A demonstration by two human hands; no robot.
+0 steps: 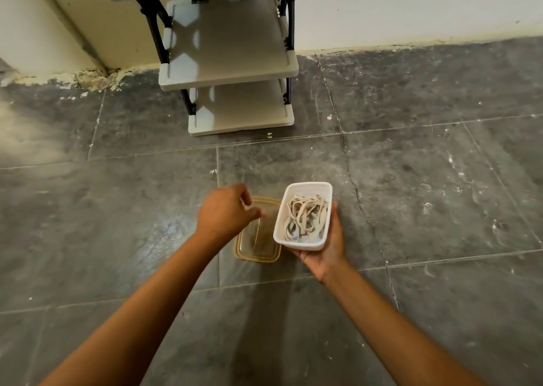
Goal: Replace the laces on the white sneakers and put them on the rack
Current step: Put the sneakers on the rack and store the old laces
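Dark grey tiled floor [411,194], scuffed and paint-flecked, meeting a pale wall at the far edge. Right hand [326,250] cupped under a white tub [304,213], fingers curled round its near end, lifted clear of the floor. Inside, a tangle of cream laces [305,216], loose and looped. Left hand [224,213] just beside the tub, fingers loosely curled and holding nothing, hovering above a clear amber lid [258,238] lying flat on the floor. Tub's long axis pointing away and slightly right; laces lying to the right of the free left hand, nearer to it than anything else, so probably a short reach across. Beyond, straight ahead against the wall, a white tiered rack [229,74], shelves bare. No sneakers in view.
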